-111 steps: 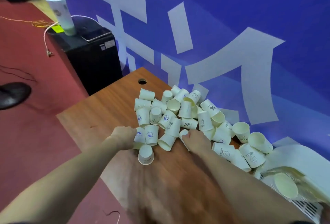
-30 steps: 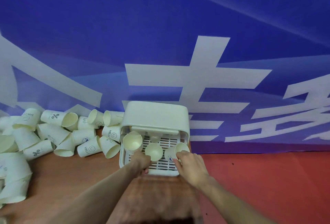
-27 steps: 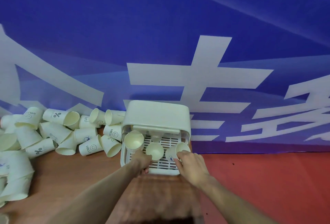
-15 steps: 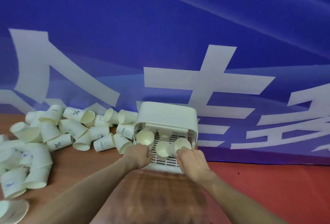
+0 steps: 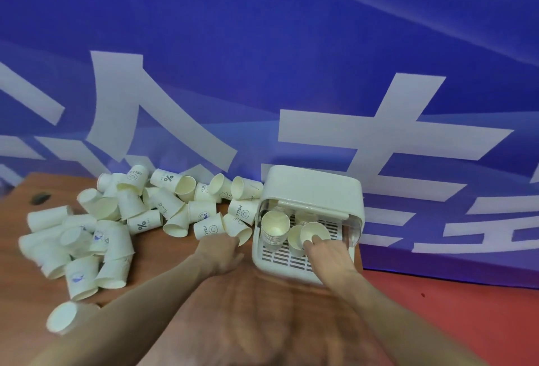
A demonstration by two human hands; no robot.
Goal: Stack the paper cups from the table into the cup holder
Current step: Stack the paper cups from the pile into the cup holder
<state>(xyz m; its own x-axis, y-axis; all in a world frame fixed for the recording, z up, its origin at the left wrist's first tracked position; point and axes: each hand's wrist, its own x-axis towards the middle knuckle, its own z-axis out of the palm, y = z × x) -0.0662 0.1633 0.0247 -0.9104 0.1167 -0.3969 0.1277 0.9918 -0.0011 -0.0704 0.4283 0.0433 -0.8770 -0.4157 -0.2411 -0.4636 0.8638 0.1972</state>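
Blue banner cloth with large white characters backs a wooden bench [image 5: 248,316] strewn with paper cups [image 5: 140,214], most tipped on their sides, in a loose heap off to the left of both hands. One cup [image 5: 62,316] lies apart at the near left edge, beside the person's left forearm. The left hand [image 5: 220,252] reaches into the heap's right fringe, its fingers hidden behind the knuckles, so whether its grip has closed on a cup cannot be told. Just right of it sits the white cup holder [image 5: 313,187], lid raised over a slatted tray. A nested stack of cups [image 5: 274,230] stands upright at the tray's left. Beside that, the right hand [image 5: 328,252] pinches the rim of a tilted cup [image 5: 315,233], which leans against another cup [image 5: 296,238] in the tray. Judging from its lean, the held cup could catch on its neighbour's rim and topple instead of nesting, or a sideways nudge could knock the stack over. The left hand, working out of sight, may also scatter nearby cups off the bench.
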